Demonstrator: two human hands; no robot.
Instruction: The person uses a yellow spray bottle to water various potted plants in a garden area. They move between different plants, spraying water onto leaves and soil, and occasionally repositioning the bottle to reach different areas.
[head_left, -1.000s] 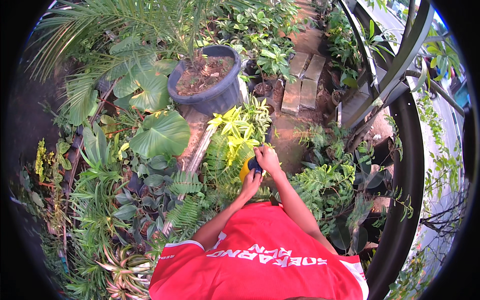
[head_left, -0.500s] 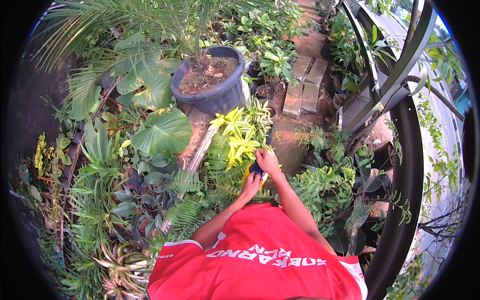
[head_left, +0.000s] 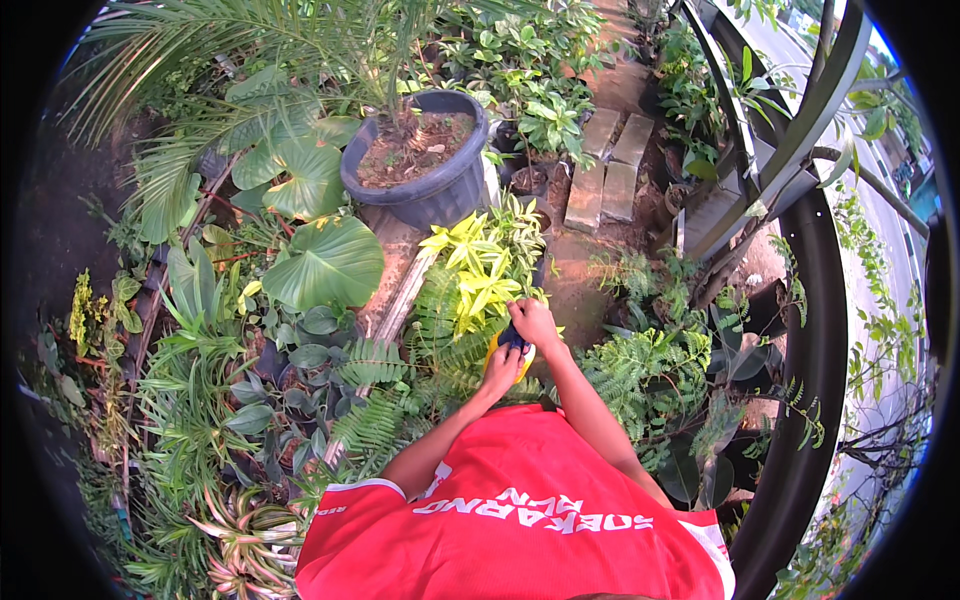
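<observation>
Both my hands meet in front of my chest on a yellow bottle-like container (head_left: 527, 362) with a dark blue top (head_left: 512, 338). My left hand (head_left: 503, 369) is closed around its near side, fingers against the blue part. Over the upper right of that top, my right hand (head_left: 534, 320) is curled shut, with the fingertips partly hidden. Just beyond the hands grows a bright yellow-green leafy plant (head_left: 478, 275). Fern fronds (head_left: 440, 345) spread to the left of the container. Most of the container's body is covered by my hands.
A large dark pot (head_left: 430, 195) with a palm stands ahead. Broad-leaved plants (head_left: 325, 265) crowd the left. Paving blocks (head_left: 602, 185) lie on the path ahead right. A curved black metal rail (head_left: 815, 330) runs along the right, with feathery foliage (head_left: 650, 370) beside it.
</observation>
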